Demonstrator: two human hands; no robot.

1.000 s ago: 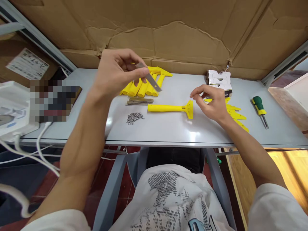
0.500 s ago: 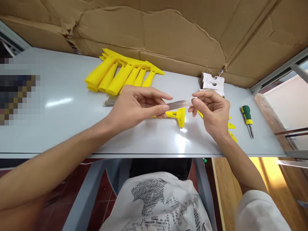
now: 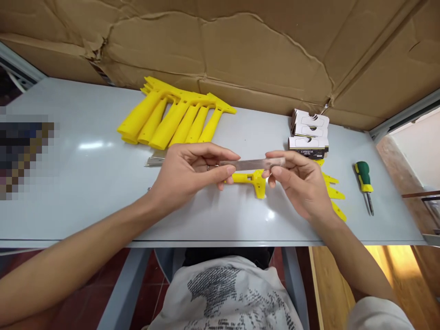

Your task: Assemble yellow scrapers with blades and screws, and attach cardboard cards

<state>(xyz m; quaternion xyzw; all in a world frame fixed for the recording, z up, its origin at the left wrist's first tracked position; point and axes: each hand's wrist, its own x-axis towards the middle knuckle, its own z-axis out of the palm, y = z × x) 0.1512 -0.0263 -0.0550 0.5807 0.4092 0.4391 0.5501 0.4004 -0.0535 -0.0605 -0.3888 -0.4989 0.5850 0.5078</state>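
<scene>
Between my two hands, above the tabletop, is a thin, flat metal strip (image 3: 252, 164), held nearly level. The fingers and thumb of my left hand (image 3: 195, 172) pinch its left end. My right hand (image 3: 299, 181) grips the right end between thumb and fingers. Just below the strip, a yellow plastic handle with a wide head (image 3: 258, 183) lies on the table, its left part hidden by my left hand. Several yellow handles (image 3: 172, 114) are piled behind my left hand. A stack of thin metal strips (image 3: 155, 159) lies partly hidden beside that hand.
Printed white and black boxes (image 3: 309, 133) are stacked at the back right. Pointed yellow pieces (image 3: 335, 192) lie beside my right wrist. Farther right lies a green and yellow screwdriver (image 3: 364, 185). A cardboard sheet (image 3: 257, 55) stands along the back of the table (image 3: 85, 192).
The view has shifted, so the table sits lower in the picture. Both hands still hold the strip, which is now more level, and more of its left end shows.
</scene>
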